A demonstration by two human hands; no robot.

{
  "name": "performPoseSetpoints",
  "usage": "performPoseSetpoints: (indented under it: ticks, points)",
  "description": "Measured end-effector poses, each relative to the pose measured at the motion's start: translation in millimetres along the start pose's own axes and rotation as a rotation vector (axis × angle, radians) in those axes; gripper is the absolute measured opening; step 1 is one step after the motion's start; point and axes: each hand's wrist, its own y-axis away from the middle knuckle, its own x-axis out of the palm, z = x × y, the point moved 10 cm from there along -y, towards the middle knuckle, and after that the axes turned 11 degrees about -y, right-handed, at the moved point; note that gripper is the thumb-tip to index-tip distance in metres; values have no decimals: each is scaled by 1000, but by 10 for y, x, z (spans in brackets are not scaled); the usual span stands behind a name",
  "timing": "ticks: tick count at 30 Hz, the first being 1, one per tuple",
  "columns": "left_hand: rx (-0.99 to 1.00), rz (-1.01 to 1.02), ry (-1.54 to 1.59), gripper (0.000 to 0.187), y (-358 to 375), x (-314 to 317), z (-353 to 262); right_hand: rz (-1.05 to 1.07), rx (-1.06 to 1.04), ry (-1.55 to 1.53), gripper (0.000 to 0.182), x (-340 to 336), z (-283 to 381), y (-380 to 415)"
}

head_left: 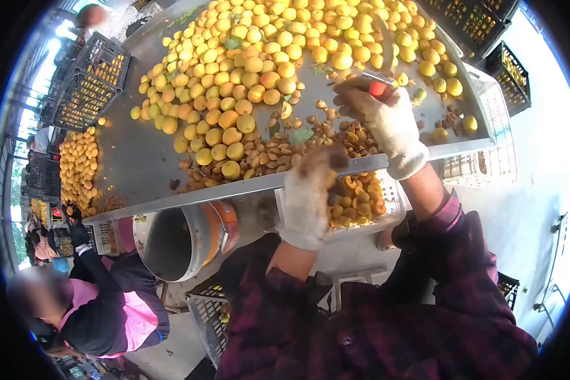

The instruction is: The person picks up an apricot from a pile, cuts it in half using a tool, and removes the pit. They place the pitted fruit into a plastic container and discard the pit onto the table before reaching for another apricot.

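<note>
My right hand (pixel 386 120), in a stained white glove, is closed round a small knife (pixel 377 87) with a red handle, over the metal table (pixel 123 168). My left hand (pixel 307 199), also gloved, hangs at the table's front edge beside a white basket (pixel 396 206). Its fingers are smeared by motion, and I cannot tell what they hold. Halved apricots (pixel 358 206) fill the basket just below the edge. Brown apricot pits (pixel 278 155) lie along the front of the table, close to both hands. Behind them spreads a large heap of whole apricots (pixel 234 76).
A white bucket (pixel 164 244) with an orange band leans under the table's edge. Another person (pixel 101 304) works at the left beside more apricots (pixel 79 168). Black crates of fruit (pixel 92 79) are stacked at the far left, others (pixel 508 79) at the right. A white crate (pixel 497 149) stands beyond the right corner.
</note>
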Motion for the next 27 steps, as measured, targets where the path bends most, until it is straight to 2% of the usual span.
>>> performPoseSetpoints:
  ticks: [1,2,3,5,7,8,9,11,12,14,15,17,19,20,22,25,27]
  points:
    - [-89,5,10,33,34,107,118,44,12,44,19,44,19,12]
    - [-84,7,23,33,63,203,117,93,16,92,18,91,55,0]
    - [-10,68,-19,31,51,221,43,144,-39,257,22,296,4,-145]
    - [48,100,-79,30,110,291,-7,295,0,552,24,644,-189,-343]
    - [240,76,-389,29,164,305,-184,377,-3,921,37,922,-374,-509]
    - [149,99,-383,31,185,265,-122,453,47,1090,35,1051,-566,-598]
    - [148,94,-373,31,197,243,-106,529,97,1260,32,1134,-742,-646]
    - [356,95,-591,31,274,294,-247,624,50,1315,35,1274,-900,-652]
    - [351,81,-579,31,279,248,-265,706,3,1361,37,1352,-983,-635]
    - [307,119,-769,34,277,220,-250,690,-22,1369,37,1406,-1076,-754]
    - [305,114,-763,34,286,201,-278,643,-33,1359,37,1388,-1040,-783]
    - [264,150,-988,35,297,234,-246,590,49,1282,39,1251,-1011,-799]
    - [276,169,-1046,33,330,281,-262,511,204,781,39,1143,-885,-730]
    - [293,183,-1110,32,346,314,-271,489,211,687,35,1088,-730,-637]
    - [283,236,-1152,30,352,364,-270,492,279,681,32,1020,-384,-339]
    - [283,302,-1252,25,397,446,-167,456,376,637,24,750,-206,86]
    - [290,310,-1305,23,410,474,-121,501,401,706,26,579,-149,281]
